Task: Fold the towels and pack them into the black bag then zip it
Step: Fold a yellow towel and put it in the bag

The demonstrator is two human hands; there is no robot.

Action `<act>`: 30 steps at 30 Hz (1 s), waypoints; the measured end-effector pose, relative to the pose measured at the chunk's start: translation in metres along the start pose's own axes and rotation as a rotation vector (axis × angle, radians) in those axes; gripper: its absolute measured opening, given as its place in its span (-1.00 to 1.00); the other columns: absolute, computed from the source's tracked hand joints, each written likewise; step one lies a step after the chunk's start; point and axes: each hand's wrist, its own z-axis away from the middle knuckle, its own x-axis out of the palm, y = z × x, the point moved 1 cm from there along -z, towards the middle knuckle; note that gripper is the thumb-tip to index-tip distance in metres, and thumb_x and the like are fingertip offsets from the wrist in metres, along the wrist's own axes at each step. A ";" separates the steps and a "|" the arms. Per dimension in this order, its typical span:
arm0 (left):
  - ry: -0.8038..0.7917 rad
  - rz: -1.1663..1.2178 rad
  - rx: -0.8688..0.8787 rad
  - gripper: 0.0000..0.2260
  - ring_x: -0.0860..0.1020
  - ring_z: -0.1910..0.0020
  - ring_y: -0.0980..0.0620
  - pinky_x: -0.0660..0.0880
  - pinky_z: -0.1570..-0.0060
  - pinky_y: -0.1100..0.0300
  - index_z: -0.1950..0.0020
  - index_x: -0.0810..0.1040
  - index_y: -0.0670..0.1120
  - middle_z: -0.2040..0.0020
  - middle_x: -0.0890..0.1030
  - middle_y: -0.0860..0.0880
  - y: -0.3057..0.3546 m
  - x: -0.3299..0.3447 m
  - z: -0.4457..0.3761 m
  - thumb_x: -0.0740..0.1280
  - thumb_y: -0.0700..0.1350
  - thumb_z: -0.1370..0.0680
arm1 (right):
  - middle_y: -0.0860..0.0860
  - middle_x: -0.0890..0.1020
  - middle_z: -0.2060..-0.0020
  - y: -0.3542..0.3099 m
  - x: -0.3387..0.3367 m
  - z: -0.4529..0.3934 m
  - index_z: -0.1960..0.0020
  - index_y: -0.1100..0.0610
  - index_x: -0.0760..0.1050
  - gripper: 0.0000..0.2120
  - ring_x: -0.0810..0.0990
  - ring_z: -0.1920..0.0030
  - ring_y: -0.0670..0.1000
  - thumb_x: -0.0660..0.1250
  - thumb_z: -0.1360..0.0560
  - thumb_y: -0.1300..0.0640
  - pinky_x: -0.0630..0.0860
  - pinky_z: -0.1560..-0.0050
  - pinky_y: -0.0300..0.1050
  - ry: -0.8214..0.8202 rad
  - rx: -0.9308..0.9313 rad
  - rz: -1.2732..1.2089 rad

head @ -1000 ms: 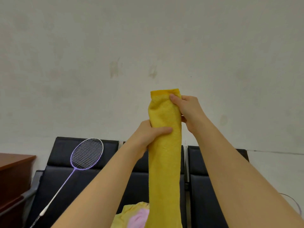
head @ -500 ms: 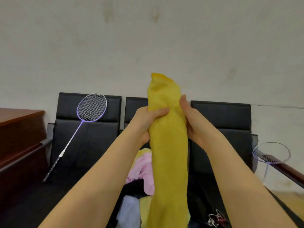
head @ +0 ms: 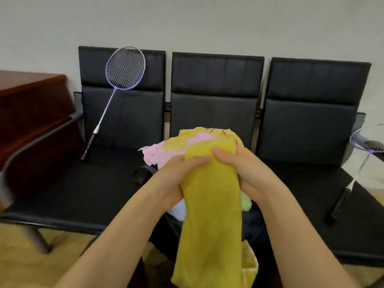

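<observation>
gripping the long folded yellow towel [head: 209, 204] near its upper end, the left hand [head: 176, 179] and right hand [head: 247, 173] close on it from either side, thumbs nearly meeting across the front, fingers wrapped behind. its lower length hangs down toward the camera. just beyond the hands, a heap of pink and yellow towels [head: 187, 142] lies on the middle seat of the black bench [head: 83, 190]. farther back a purple badminton racket [head: 122, 80] leans on the left backrest; a second racket [head: 365, 146] leans at the right edge.
</observation>
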 end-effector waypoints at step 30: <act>0.132 -0.406 0.509 -0.32 0.55 -0.13 -0.06 0.59 0.04 0.08 -0.43 0.32 0.14 -0.30 0.46 -0.11 0.095 0.006 -0.112 0.51 -0.18 -0.40 | 0.32 0.58 -0.11 -0.091 -0.041 -0.076 -0.29 -0.23 0.38 -0.37 0.62 -0.06 0.31 0.47 -0.41 0.30 0.57 -0.06 0.30 0.090 -0.265 0.432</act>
